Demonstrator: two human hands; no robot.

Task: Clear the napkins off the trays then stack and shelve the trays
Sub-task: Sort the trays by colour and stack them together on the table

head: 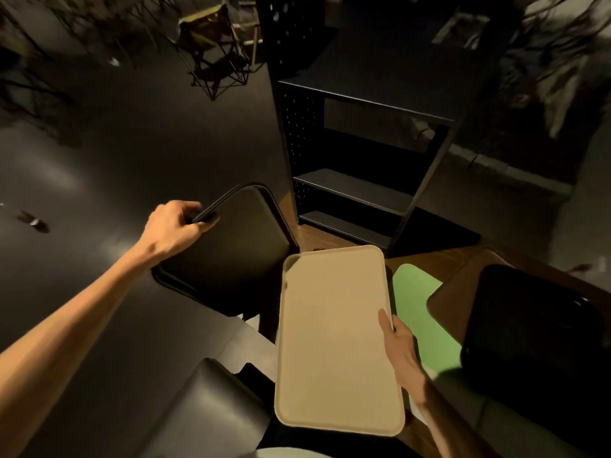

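In the right hand (pixel 401 348) grip, beige tray (pixel 334 338); left hand (pixel 172 231), black trays (pixel 238 246).

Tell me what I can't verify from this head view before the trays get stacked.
- Green tray: mostly covered by the beige tray; any napkin there is hidden.
- Dark trays in the left hand: count unclear, too dim.
- Black tray: surface too dark to read.
- Shelf unit: lower shelves in shadow.

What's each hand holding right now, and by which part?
Left hand grips the dark trays by the far-left rim. Right hand holds the beige tray by its right long edge, thumb on top.
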